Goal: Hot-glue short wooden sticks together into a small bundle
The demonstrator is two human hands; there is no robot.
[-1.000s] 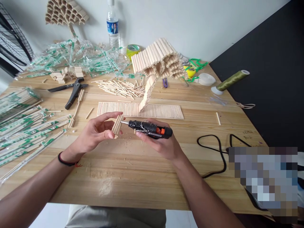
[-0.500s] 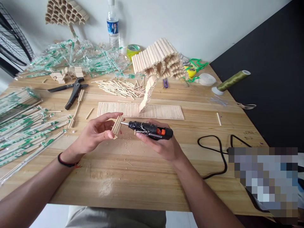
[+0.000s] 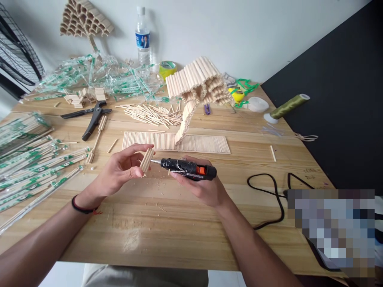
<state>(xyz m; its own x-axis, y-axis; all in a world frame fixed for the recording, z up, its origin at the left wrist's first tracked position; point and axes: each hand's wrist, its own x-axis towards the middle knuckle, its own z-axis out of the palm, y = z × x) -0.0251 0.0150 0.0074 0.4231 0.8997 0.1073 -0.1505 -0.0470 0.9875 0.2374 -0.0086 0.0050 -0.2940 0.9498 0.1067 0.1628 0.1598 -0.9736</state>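
My left hand [image 3: 121, 169] pinches a small bundle of short wooden sticks [image 3: 146, 160] between thumb and fingers, a little above the table. My right hand [image 3: 202, 185] grips a black glue gun [image 3: 187, 168] with an orange trigger. Its metal tip touches the side of the stick bundle. Just behind both hands lies a flat mat of glued sticks [image 3: 206, 144], from which a stick-built tree model [image 3: 196, 83] rises.
Black pliers [image 3: 92, 115] and loose cut sticks [image 3: 152, 112] lie behind the mat. Wrapped chopsticks [image 3: 30, 159] cover the left side, empty wrappers [image 3: 98, 75] the back. A water bottle [image 3: 143, 36], green thread spool [image 3: 289, 105] and black cord [image 3: 269, 191] are on the wooden table [image 3: 179, 223].
The glue gun tip has slid down the stick bundle by a small amount. The view has tilted slightly downward. Both hands stay in place.
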